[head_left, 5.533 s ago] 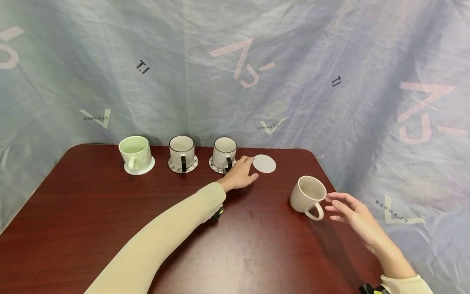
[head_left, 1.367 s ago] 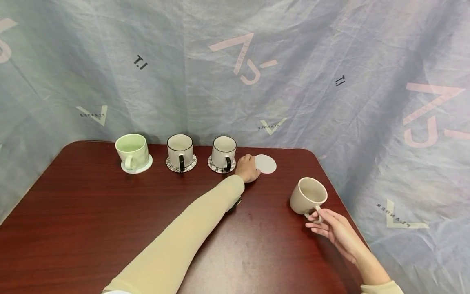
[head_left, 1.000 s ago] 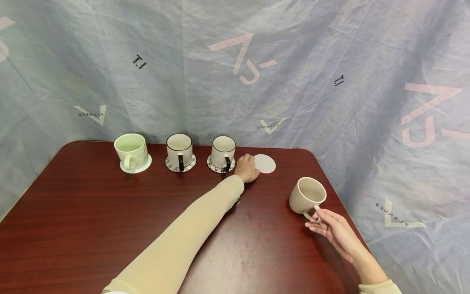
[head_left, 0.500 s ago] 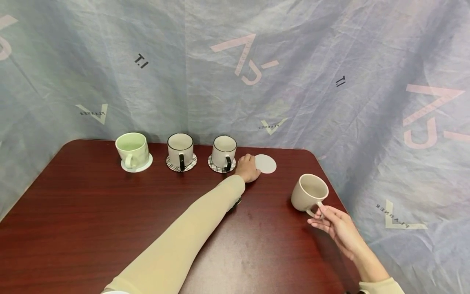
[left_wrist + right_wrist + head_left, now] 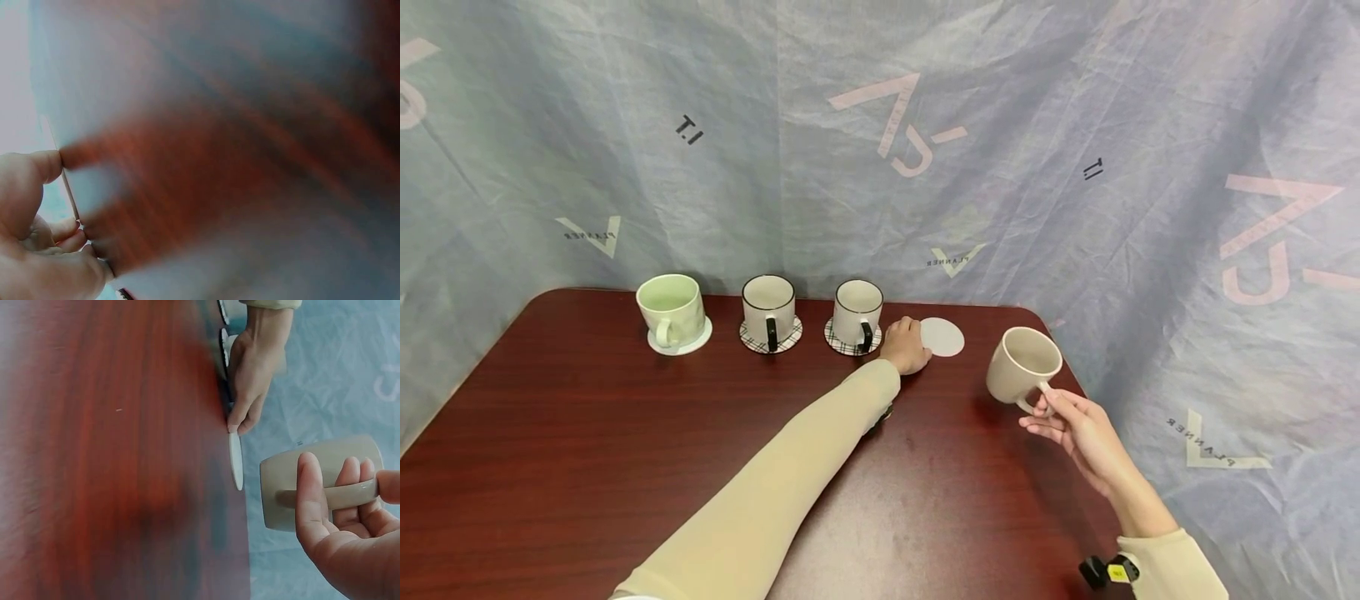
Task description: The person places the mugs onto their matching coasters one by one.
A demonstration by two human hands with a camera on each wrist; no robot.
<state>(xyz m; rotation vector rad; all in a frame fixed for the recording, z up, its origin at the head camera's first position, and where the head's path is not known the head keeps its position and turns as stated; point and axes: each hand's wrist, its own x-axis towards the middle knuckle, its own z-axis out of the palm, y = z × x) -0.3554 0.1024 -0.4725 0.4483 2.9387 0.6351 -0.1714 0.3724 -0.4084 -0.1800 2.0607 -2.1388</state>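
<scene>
My right hand [image 5: 1090, 433] pinches the handle of a plain beige mug [image 5: 1017, 375] at the table's right side. The mug is upright with its mouth tilted slightly toward me, raised off the tabletop. In the right wrist view, thumb and fingers close round the handle of the mug [image 5: 278, 475]. My left hand [image 5: 905, 346] is reached out to the back, fingers bent down at the left edge of a round white coaster [image 5: 944, 337]. In the left wrist view the thumb and fingertips of the left hand [image 5: 37, 231] hold the edge of the coaster [image 5: 70, 195], which lies flat.
Left of my left hand stand two white mugs with black rims and handles, one nearer [image 5: 853, 312] and one farther [image 5: 763, 308], on checked coasters. A pale green mug [image 5: 673, 312] on a white coaster ends the row. A grey printed cloth [image 5: 737, 167] hangs behind the dark red table [image 5: 625, 467].
My right hand has taken the beige mug by its handle, lifted it and moved it a little toward the back. My left hand has curled at the coaster's edge and since stayed still.
</scene>
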